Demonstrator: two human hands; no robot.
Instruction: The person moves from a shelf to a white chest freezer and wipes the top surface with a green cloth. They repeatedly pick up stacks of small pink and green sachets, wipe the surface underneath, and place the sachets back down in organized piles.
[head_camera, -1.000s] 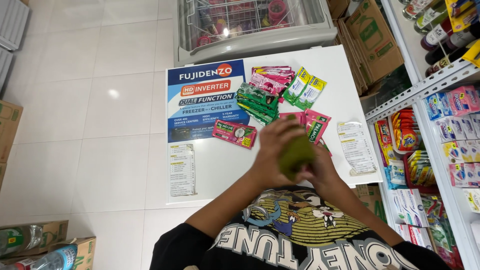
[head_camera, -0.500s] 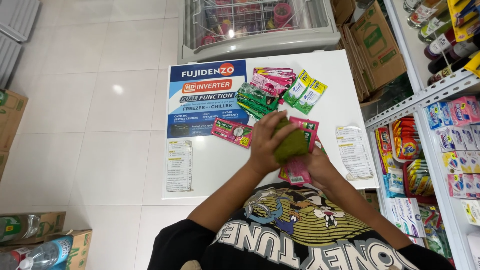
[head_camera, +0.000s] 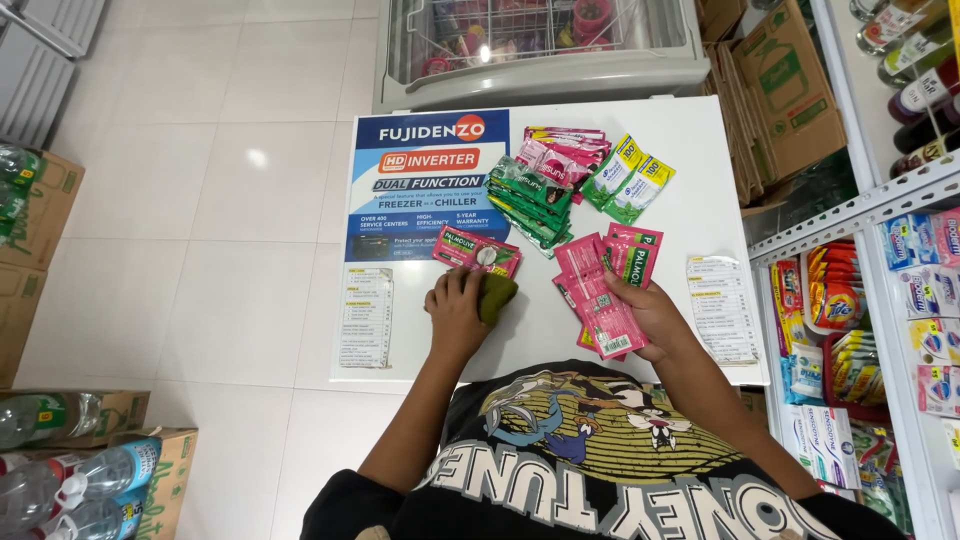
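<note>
My left hand (head_camera: 456, 308) presses a green cloth (head_camera: 496, 296) flat on the white lid of a chest freezer (head_camera: 680, 200), just below a pink sachet strip (head_camera: 476, 250). My right hand (head_camera: 650, 315) grips a fan of pink sachet strips (head_camera: 600, 290) and lifts them slightly above the lid. Farther back lie green sachet strips (head_camera: 528, 198), more pink sachets (head_camera: 565, 155) and two green-and-white sachets (head_camera: 628, 180).
A blue poster sticker (head_camera: 425, 185) and paper labels (head_camera: 722, 308) are on the lid. A glass-top freezer (head_camera: 540, 45) stands behind. Shelves of goods (head_camera: 900, 250) and flattened cardboard boxes (head_camera: 775, 85) are on the right, boxes with water bottles (head_camera: 70, 480) on the left.
Both hands held the green cloth together above the lid. Now my left hand has brought the cloth down leftward onto the lid, and my right hand has taken up the pink sachets.
</note>
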